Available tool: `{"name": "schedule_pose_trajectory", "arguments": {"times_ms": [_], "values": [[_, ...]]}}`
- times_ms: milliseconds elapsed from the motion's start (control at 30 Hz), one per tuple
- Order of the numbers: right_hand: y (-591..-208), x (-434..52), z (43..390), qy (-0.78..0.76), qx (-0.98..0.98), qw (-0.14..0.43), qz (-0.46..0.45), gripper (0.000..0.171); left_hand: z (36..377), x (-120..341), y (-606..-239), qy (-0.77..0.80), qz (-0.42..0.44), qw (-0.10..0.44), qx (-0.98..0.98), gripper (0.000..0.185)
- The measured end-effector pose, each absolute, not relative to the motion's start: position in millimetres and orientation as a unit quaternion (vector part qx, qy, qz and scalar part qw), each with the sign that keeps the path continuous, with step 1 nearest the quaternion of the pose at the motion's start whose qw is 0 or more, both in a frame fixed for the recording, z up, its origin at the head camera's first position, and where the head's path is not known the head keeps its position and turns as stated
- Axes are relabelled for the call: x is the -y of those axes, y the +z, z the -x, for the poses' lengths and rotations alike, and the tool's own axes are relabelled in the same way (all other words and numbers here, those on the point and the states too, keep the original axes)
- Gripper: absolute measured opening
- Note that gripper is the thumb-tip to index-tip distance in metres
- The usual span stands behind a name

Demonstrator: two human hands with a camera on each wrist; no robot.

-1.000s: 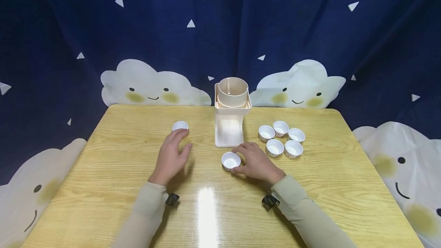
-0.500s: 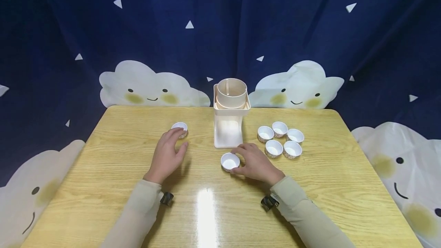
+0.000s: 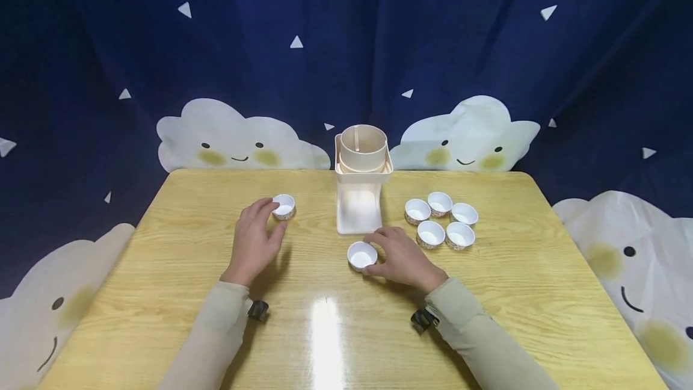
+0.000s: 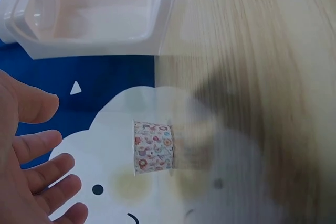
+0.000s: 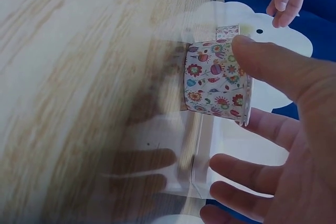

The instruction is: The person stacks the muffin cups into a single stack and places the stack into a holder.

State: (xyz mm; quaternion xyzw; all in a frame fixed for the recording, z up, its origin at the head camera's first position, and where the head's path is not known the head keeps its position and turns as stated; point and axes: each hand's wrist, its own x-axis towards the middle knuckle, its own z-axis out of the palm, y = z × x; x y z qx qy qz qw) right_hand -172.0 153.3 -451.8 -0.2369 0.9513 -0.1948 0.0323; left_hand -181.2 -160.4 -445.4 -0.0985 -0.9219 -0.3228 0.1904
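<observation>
The left hand [image 3: 252, 241] lies with fingers relaxed, a small floral cup [image 3: 284, 206] just beyond its fingertips, apparently untouched. The right hand [image 3: 399, 257] curls round another cup [image 3: 362, 255], thumb pressing its side.

Seven small paper cups [image 3: 440, 202] are counted on the worktop [image 3: 162, 294]: five clustered at the right, two apart. One beige dispenser [image 3: 361, 179] is seen.

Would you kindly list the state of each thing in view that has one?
Left hand: open, reaching for the left cup, a gap between.
Right hand: grips the near cup, upright, empty.
Five cups: upright, empty, clustered.
Dispenser: upright.
</observation>
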Motion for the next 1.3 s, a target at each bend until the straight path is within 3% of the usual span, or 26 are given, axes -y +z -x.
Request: {"name": "schedule_pose_trajectory", "arguments": {"times_ms": [233, 1000, 1300], "values": [[-449.7, -153.0, 171.6, -0.203, -0.949, 0.034, 0.238, 0.064, 184.3, 164.2, -449.9, -0.339, 0.082, 0.191, 0.918, 0.043], [-449.1, -152.5, 169.4, -0.203, -0.952, 0.043, 0.225, 0.065, 220.4, 175.5, -460.8, -0.335, 0.027, 0.114, 0.935, 0.058], [-450.1, -152.2, 171.1, -0.202, -0.951, 0.044, 0.229, 0.065, 238.4, 183.9, -462.7, -0.311, 0.036, 0.078, 0.946, 0.072]]}}
